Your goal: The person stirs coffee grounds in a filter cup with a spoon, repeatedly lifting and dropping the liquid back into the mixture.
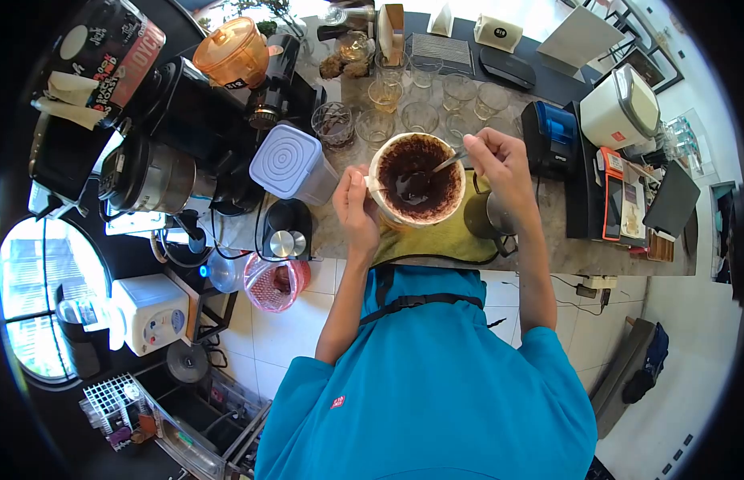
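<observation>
A white cup with dark brown liquid inside is held up over the counter, tilted so its inside faces me. Dark residue coats its inner wall. My left hand is closed around the cup's left side. My right hand pinches the handle of a metal spoon, whose lower end dips into the dark liquid. Under the cup lies a green cloth. A dark metal pitcher stands on it, just below my right hand.
Several clear glasses stand behind the cup. At left are a lidded plastic container, a grinder with an orange hopper and a coffee maker. A black-and-blue printer sits at right. A pink basket is on the floor.
</observation>
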A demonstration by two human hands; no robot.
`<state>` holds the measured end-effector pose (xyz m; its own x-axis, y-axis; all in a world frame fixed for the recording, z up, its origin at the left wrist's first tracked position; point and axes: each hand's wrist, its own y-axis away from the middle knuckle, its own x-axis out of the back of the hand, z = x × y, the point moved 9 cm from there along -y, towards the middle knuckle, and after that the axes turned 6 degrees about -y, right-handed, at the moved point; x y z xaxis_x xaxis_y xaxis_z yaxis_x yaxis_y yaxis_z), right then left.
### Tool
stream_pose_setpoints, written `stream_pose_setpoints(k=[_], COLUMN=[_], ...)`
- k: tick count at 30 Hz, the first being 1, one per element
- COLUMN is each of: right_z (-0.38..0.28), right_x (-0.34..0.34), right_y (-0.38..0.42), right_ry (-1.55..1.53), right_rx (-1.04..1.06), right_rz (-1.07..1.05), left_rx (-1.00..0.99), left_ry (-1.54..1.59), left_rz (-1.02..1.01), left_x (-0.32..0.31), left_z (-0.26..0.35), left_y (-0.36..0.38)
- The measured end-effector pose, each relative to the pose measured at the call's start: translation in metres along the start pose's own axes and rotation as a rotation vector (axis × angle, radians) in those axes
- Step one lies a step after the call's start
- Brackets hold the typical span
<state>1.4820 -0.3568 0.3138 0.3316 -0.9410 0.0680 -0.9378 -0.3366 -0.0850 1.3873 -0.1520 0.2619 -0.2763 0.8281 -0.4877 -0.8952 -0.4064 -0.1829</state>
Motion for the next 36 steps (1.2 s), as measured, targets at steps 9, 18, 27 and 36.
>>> stream_pose_setpoints(k=[9,18,27,36], right_z=[-0.067,-0.055,-0.057,-0.052], right_x=[-0.003,-0.027,-0.01,-0.015], right_y=[0.008,0.0,-0.001,0.001], right_ry=[0.256,0.411,0.149,0.415], right_rx=[0.281,0.267,0.187,0.215], right_rz=[-0.012,-0.164,-0.046,-0.018], left_rx=[0.021,0.003,-0.004,-0.004], left_ry=[0.027,0.015,0.031,-0.004], left_rz=[0.039,0.02,0.017,0.012], left_x=[0.0,-0.002,-0.001,-0.004], left_z=[-0.003,0.0,0.0,0.001], left_y=[-0.002,-0.004,-0.007,-0.006])
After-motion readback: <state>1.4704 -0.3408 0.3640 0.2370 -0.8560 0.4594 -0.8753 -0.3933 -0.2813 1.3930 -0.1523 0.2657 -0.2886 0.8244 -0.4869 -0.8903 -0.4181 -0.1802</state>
